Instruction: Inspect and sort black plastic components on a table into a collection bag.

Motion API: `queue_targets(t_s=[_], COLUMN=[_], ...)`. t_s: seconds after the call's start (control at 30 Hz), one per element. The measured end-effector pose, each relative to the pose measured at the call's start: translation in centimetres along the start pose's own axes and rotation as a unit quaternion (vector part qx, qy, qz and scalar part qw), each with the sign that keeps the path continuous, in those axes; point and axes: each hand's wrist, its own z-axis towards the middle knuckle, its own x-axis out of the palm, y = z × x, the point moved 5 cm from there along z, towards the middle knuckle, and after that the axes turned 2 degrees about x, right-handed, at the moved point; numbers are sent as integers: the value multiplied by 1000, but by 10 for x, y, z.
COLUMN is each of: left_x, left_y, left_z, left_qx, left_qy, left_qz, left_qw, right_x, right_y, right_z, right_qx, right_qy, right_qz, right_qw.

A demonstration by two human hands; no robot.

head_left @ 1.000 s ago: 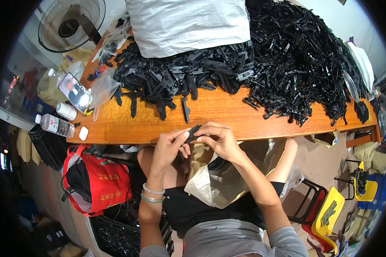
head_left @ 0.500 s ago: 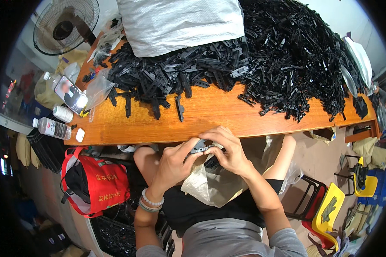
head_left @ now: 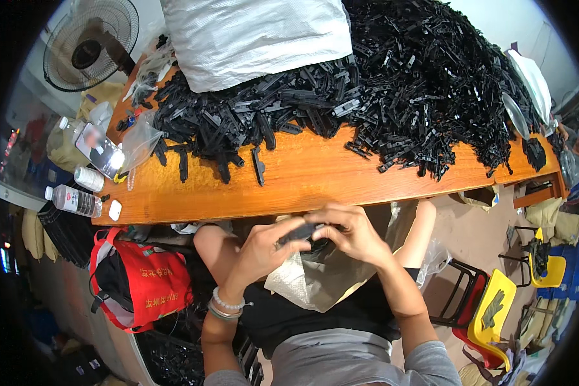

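A small dark plastic part (head_left: 297, 235) sits between my two hands, just below the table's near edge; it is a little blurred. My left hand (head_left: 269, 248) has its thumb and fingers closed around the part's left side. The fingertips of my right hand (head_left: 352, 233) pinch at its right end. Beneath both hands, an open woven sack (head_left: 309, 283) lies across my lap, with dark things partly visible inside. Beyond my hands, a single long black plastic part (head_left: 258, 166) lies on the table, apart from a heap of similar parts (head_left: 238, 122).
A larger heap of black pieces (head_left: 424, 90) covers the table's (head_left: 302, 183) right side, with a white woven sack (head_left: 257, 45) at the back. Left are a phone (head_left: 100, 149), a water bottle (head_left: 74, 200) and a fan (head_left: 90, 51). A red bag (head_left: 141, 283) stands below; yellow chairs (head_left: 494, 309) are right.
The part between my hands has turned, now showing a darker, longer side. My fingers have shifted around it. The whole view has moved slightly.
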Motion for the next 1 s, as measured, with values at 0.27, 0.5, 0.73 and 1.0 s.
queue_targets(t_s=[0.27, 0.5, 0.73, 1.0], left_x=[-81, -89, -39, 2], left_y=[53, 90, 65, 20], left_z=[14, 24, 6, 9], left_qx=[-47, -149, -170, -189], left_qy=[-397, -370, -270, -144], left_qz=[275, 222, -276, -214], left_qw=[875, 890, 907, 947], right_x=[-73, -50, -5, 11], right_y=[-41, -54, -22, 1], right_z=[27, 38, 16, 5], right_qx=[18, 7, 40, 20], right_qy=[-223, -214, -90, -39], right_qz=[-315, -509, -10, 53], right_qw=[922, 834, 995, 998])
